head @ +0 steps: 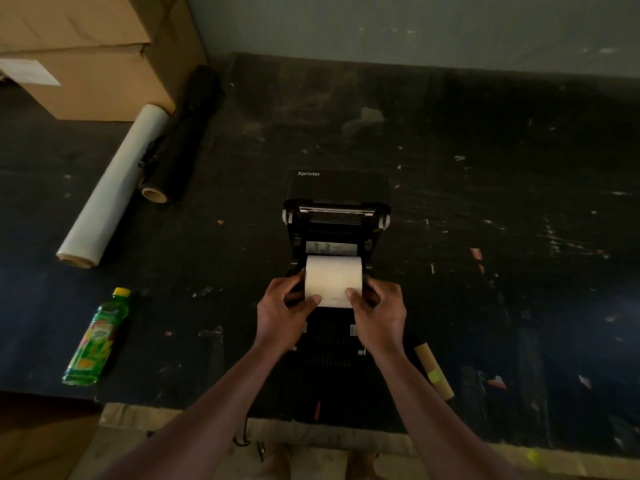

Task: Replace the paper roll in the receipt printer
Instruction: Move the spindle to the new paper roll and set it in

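A black receipt printer [337,188], marked Xprinter, stands open in the middle of the dark table, its lid tipped back. A white paper roll [333,277] lies crosswise in the open bay. My left hand [282,313] grips the roll's left end, thumb on its front. My right hand [379,311] grips the right end the same way. Both forearms reach in from the bottom edge and hide the printer's front part.
A bare cardboard core [434,370] lies right of my right forearm. A green drink bottle [97,339] lies at the left front. A white film roll [114,187] and a black roll [180,140] lie at the back left, beside cardboard boxes [90,53]. A wall [415,26] runs behind the table [502,202].
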The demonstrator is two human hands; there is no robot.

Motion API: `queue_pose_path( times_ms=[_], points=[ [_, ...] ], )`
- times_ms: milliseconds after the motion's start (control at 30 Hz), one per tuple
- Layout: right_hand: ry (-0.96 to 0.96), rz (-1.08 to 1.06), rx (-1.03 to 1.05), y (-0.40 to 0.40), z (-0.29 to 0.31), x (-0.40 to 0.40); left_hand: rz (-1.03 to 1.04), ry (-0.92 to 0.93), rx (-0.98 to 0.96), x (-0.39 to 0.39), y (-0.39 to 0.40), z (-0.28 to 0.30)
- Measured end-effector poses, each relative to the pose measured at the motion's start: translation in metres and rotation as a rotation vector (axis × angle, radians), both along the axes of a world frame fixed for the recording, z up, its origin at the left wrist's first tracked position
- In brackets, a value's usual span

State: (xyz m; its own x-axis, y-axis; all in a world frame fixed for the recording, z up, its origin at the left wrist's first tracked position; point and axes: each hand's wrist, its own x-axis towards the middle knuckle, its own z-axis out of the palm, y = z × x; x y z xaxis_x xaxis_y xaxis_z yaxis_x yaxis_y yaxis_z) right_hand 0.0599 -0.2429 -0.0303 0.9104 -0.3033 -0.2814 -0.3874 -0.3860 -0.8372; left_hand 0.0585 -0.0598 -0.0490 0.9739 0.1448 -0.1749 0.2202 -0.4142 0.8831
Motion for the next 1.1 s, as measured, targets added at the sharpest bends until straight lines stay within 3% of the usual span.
queue_pose_path(
  times_ms=[667,867,1000,1100],
  points=[
    [0.026,-0.020,-0.009,0.009,-0.008,0.004,-0.031,0.014,0.078,0.006,0.009,-0.009],
    [0.055,-0.124,0.183,0.010,-0.010,0.004,-0.031,0.037,0.119,0.005,0.007,-0.009],
    [0.066,-0.063,0.068,0.005,-0.002,0.004,0.003,0.104,0.079,0.008,0.008,0.000],
    [0.090,-0.110,0.120,0.004,0.004,0.007,0.050,0.103,0.081,0.006,0.007,0.002]
  ],
)
